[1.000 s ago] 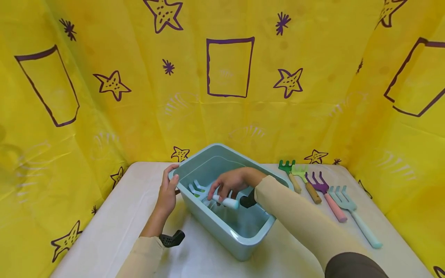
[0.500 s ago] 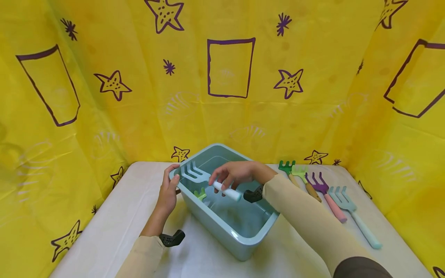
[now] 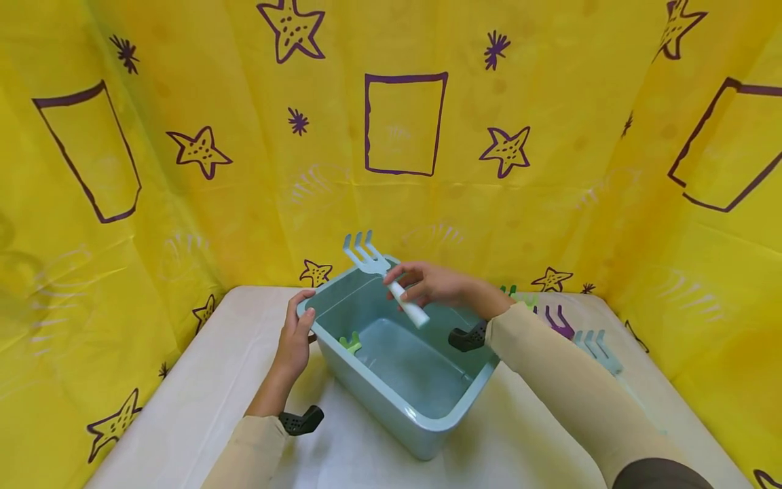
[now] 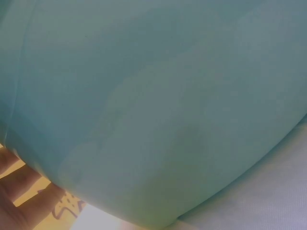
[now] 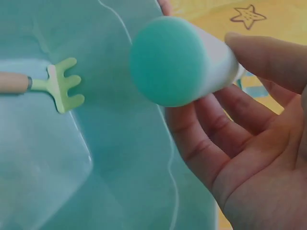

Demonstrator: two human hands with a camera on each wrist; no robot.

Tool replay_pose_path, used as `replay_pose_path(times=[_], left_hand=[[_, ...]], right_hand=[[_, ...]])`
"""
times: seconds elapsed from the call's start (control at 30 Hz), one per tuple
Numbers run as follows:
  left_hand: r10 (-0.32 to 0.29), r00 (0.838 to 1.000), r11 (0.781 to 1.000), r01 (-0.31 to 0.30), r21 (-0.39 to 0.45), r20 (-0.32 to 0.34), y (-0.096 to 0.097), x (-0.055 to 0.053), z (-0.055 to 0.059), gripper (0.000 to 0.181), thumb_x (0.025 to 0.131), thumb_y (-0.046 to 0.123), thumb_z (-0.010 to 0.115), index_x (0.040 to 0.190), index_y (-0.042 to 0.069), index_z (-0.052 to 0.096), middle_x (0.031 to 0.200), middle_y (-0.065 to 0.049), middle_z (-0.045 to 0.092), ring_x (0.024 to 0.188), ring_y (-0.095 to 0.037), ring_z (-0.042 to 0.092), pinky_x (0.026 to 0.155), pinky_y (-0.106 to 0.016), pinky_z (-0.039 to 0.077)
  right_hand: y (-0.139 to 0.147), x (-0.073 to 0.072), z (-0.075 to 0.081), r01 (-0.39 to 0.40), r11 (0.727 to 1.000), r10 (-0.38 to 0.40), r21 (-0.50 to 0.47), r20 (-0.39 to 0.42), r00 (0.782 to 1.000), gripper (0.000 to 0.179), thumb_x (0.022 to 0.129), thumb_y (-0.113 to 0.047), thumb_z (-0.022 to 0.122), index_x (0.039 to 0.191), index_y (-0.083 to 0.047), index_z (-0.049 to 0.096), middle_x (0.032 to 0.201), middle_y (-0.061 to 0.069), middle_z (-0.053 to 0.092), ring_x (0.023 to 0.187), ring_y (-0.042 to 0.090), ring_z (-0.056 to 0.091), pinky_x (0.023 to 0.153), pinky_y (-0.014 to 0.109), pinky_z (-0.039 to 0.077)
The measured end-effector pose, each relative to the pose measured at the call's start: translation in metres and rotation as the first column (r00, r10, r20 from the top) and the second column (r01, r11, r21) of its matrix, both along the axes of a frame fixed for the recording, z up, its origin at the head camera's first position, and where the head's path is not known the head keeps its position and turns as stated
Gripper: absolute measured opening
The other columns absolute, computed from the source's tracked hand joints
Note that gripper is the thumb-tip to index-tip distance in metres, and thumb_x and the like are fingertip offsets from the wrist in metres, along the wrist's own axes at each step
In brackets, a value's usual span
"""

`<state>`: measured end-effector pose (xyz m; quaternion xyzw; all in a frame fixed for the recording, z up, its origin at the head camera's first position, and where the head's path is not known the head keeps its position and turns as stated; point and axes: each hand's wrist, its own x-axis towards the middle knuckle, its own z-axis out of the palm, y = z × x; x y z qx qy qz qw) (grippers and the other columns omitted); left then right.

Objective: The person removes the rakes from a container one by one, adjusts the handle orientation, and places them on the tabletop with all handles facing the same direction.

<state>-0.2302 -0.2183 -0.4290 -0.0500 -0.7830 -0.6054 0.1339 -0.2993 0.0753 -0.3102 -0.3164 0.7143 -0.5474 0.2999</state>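
My right hand (image 3: 424,285) pinches the white handle of a small light-blue hand rake (image 3: 408,303), its tines up and to the left, above the bin's back rim. In the right wrist view the handle's teal end (image 5: 165,62) faces the camera, between thumb and fingers. My left hand (image 3: 296,339) grips the left corner of the blue-grey plastic bin (image 3: 427,422), thumb over the rim and fingers outside. Inside the bin lies a light-green hand rake (image 5: 67,86) with a wooden handle. The left wrist view is mostly filled by the bin's outer wall (image 4: 158,105).
On the white table (image 3: 183,407) right of the bin lie several more hand rakes, among them a purple one (image 3: 559,322) and a pale blue one (image 3: 601,350), partly behind my right sleeve (image 3: 550,380). Yellow patterned cloth (image 3: 397,204) surrounds the table.
My right hand has lifted the light-blue rake up and back out of the bin, uncovering the green rake inside. The left hand has stayed on the rim.
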Motion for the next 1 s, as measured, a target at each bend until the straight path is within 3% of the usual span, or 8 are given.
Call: replay_pose_path(times=[0.27, 0.5, 0.73, 0.87, 1.0], left_hand=[[-0.003, 1.0, 1.0, 0.003, 0.004, -0.001, 0.0, 0.001, 0.0, 0.043, 0.102, 0.046, 0.035, 0.143, 0.033, 0.029, 0.145, -0.007, 0.039, 0.124, -0.038, 0.044, 0.095, -0.065, 0.04], [0.01, 1.0, 1.0, -0.01, -0.003, 0.024, -0.001, 0.002, -0.001, 0.045, 0.102, 0.047, 0.035, 0.144, 0.033, 0.028, 0.147, -0.009, 0.036, 0.126, -0.039, 0.041, 0.096, -0.066, 0.038], [0.01, 0.999, 1.0, -0.01, 0.0, 0.033, -0.001, 0.003, -0.002, 0.044, 0.102, 0.045, 0.034, 0.144, 0.033, 0.028, 0.148, -0.007, 0.036, 0.128, -0.038, 0.04, 0.097, -0.066, 0.038], [0.007, 0.999, 1.0, -0.006, -0.007, 0.035, 0.0, 0.003, -0.001, 0.045, 0.102, 0.045, 0.034, 0.145, 0.033, 0.028, 0.149, -0.008, 0.035, 0.128, -0.039, 0.04, 0.097, -0.066, 0.037], [0.006, 1.0, 1.0, -0.006, -0.002, 0.026, 0.001, 0.002, 0.0, 0.044, 0.102, 0.045, 0.035, 0.144, 0.033, 0.029, 0.148, -0.008, 0.036, 0.127, -0.039, 0.041, 0.096, -0.066, 0.038]], right_hand=[[0.033, 0.002, 0.008, 0.09, 0.993, -0.094, -0.071, -0.067, 0.993, 0.043, 0.093, 0.004, 0.055, 0.135, 0.005, 0.042, 0.115, 0.018, 0.062, 0.099, 0.044, 0.06, 0.072, 0.037, 0.052], [0.067, 0.004, 0.013, 0.183, 0.979, -0.188, -0.088, -0.058, 0.98, 0.04, 0.095, 0.006, 0.054, 0.134, 0.003, 0.044, 0.125, 0.035, 0.053, 0.105, 0.056, 0.053, 0.075, 0.039, 0.055], [0.102, 0.004, 0.011, 0.283, 0.958, -0.286, -0.048, -0.078, 0.955, 0.042, 0.095, 0.001, 0.057, 0.135, -0.001, 0.045, 0.119, 0.02, 0.061, 0.101, 0.042, 0.062, 0.078, 0.04, 0.054], [0.125, 0.008, 0.009, 0.319, 0.947, -0.32, -0.021, -0.1, 0.942, 0.044, 0.095, -0.001, 0.057, 0.136, 0.0, 0.043, 0.122, 0.02, 0.06, 0.099, 0.032, 0.063, 0.081, 0.04, 0.053], [0.147, 0.016, 0.006, 0.357, 0.934, -0.355, -0.004, -0.102, 0.929, 0.044, 0.095, -0.001, 0.057, 0.137, -0.002, 0.043, 0.125, 0.023, 0.057, 0.1, 0.032, 0.064, 0.087, 0.043, 0.052]])
